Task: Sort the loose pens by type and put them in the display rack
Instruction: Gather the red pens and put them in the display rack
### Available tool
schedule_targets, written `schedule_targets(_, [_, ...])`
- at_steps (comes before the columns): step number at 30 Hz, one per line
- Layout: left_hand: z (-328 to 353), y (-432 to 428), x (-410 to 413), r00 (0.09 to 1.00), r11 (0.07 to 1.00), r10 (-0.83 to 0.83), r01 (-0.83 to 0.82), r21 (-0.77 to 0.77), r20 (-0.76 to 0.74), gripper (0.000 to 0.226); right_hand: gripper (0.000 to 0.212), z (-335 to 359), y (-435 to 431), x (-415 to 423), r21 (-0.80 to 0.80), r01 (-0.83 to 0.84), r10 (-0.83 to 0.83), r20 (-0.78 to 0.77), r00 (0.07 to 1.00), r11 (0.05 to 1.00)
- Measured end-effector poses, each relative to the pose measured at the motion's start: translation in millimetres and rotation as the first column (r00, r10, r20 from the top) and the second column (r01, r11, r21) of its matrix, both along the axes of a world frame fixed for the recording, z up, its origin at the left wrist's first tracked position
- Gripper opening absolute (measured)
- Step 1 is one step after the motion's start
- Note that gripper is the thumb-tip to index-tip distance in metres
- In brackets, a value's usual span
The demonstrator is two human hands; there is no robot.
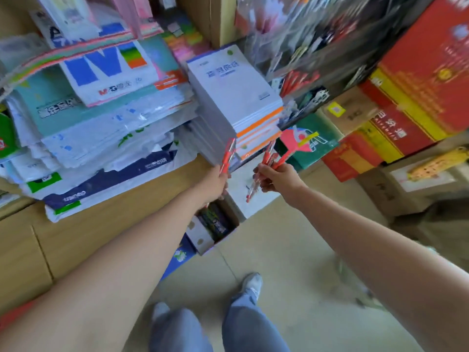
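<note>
We are standing in a stationery shop: stacks of packaged paper (101, 80) and notebooks (236, 97) crowd the shelf (101, 224), with red cartons (426, 80) and cardboard boxes (350, 113) piled beside.

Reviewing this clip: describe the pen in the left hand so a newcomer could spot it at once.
Find the tall stack of white booklets with orange edges in mid-frame. At its near lower corner the left hand grips a red pen that points up in front of the stack. It stands left of, and apart from, the fanned bunch of red pens in the right hand.
</note>
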State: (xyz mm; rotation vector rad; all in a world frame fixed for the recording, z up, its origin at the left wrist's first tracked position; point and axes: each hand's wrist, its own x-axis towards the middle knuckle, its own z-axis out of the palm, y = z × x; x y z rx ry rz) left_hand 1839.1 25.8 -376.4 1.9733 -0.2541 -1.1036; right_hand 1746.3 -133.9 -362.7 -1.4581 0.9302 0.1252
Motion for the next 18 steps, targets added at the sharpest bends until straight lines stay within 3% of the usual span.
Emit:
schedule_targets(5, [14, -83, 5, 1.000, 0.998, -0.016, 0.017, -0.055, 0.017, 0.020, 0.020, 13, -85, 2, 0.002, 0.070, -0.070, 0.057, 0.996, 0.998])
schedule_targets(10, [14, -147, 39, 0.968, 0.990, -0.131, 0.115, 0.087, 0.212, 0.024, 0.021, 15, -150, 29, -0.059, 0.071, -0.068, 0.056, 0.996, 0.996])
schedule_targets(14, [10, -193, 70, 0.957, 0.985, -0.155, 0.132, 0.108, 0.245, 0.028, 0.034, 13, -196, 59, -0.060, 0.145, -0.143, 0.039, 0.989, 0.988])
schedule_targets(18, [11, -233, 91, 0.955, 0.986, -0.167, 0.156, 0.066, 0.245, 0.025, 0.022, 13, -238, 83, -0.069, 0.236, -0.234, 0.044, 0.971, 0.969])
